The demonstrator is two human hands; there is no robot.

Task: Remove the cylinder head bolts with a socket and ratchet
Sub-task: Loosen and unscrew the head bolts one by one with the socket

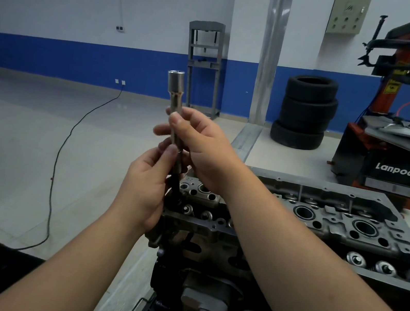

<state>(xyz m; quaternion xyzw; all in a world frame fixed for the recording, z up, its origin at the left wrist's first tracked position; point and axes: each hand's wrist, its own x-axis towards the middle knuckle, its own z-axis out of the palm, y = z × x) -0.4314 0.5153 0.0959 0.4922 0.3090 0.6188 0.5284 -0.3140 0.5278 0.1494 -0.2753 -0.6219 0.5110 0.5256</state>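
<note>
While both hands pinch the tool at frame centre, right hand (197, 143) on the socket (175, 88) shaft, left hand (147, 186) on a dark bolt below, the bolt looks freshly lifted off the head (324, 216); next, pull it free.

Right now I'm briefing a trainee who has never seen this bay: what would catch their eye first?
Centre frame, both hands hold up a long socket tool, socket end upward: the right hand grips higher, the left hand lower. Beneath them sits the bare cylinder head. Behind it stand stacked tyres and, far right, a red tyre changer.
</note>
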